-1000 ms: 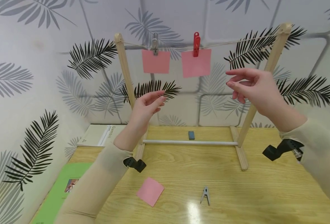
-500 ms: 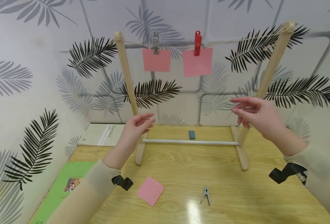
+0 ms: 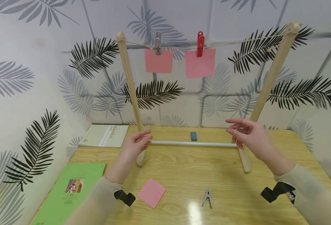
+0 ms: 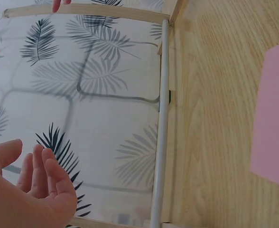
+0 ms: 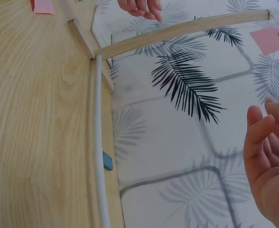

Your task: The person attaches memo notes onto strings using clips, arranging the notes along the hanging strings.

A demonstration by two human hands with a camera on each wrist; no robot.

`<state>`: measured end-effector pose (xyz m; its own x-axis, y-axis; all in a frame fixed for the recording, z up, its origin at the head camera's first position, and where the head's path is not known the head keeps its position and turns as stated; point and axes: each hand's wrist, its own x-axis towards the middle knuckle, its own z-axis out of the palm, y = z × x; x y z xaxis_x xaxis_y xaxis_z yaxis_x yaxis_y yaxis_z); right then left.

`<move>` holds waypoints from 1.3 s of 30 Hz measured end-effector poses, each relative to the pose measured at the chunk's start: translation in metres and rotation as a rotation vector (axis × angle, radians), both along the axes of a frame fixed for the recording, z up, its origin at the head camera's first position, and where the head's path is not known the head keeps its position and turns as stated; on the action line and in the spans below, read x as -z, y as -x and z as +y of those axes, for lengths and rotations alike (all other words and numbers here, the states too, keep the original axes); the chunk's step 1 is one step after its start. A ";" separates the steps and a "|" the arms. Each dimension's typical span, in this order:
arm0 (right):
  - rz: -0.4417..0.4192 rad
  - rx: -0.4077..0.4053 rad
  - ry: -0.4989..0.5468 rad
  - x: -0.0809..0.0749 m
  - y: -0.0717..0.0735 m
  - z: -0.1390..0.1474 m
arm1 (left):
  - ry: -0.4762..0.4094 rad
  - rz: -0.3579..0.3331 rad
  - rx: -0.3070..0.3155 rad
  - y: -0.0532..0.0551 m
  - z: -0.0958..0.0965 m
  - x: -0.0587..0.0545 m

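Note:
My left hand (image 3: 133, 148) hovers before the left post of a wooden frame (image 3: 130, 81), fingers relaxed, holding nothing. On the other side my right hand (image 3: 251, 139) hangs in the air by the right post, loosely bent and free of any object. Two pink paper squares hang from the string: the left one (image 3: 159, 64) under a grey clothespin (image 3: 158, 43), the right one (image 3: 200, 66) under a red clothespin (image 3: 200, 43). On the table below lie a third pink paper square (image 3: 151, 193) and a grey clothespin (image 3: 207, 198), both apart from the hands.
A white rod (image 3: 193, 143) joins the frame's feet near the table. Behind it sits a small blue-grey block (image 3: 193, 136). A green book (image 3: 70, 193) and a pale booklet (image 3: 105, 135) lie at the left. Leaf-patterned wall covering (image 3: 176, 103) stands behind.
Both hands have come down from in front of the hanging papers to near the height of the rod. The papers and clothespins keep their places.

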<state>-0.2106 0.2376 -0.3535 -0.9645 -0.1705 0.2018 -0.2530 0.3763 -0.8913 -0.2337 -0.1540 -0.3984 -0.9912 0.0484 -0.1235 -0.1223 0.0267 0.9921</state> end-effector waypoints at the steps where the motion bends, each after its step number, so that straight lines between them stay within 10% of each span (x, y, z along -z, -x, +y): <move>1: -0.001 0.000 0.012 0.005 -0.001 0.000 | -0.020 -0.012 -0.009 -0.001 -0.001 0.005; 28: -0.150 -0.054 0.247 0.111 -0.046 -0.021 | -0.053 -0.088 -0.072 -0.048 -0.014 0.062; 39: -0.270 -0.107 0.182 0.136 -0.059 -0.025 | 0.002 -0.090 -0.060 -0.061 -0.023 0.083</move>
<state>-0.1512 0.2126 -0.4898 -0.9657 -0.2587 -0.0223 -0.0281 0.1894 -0.9815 -0.1732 -0.1766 -0.4812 -0.9772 -0.0114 -0.2118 -0.2120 0.0182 0.9771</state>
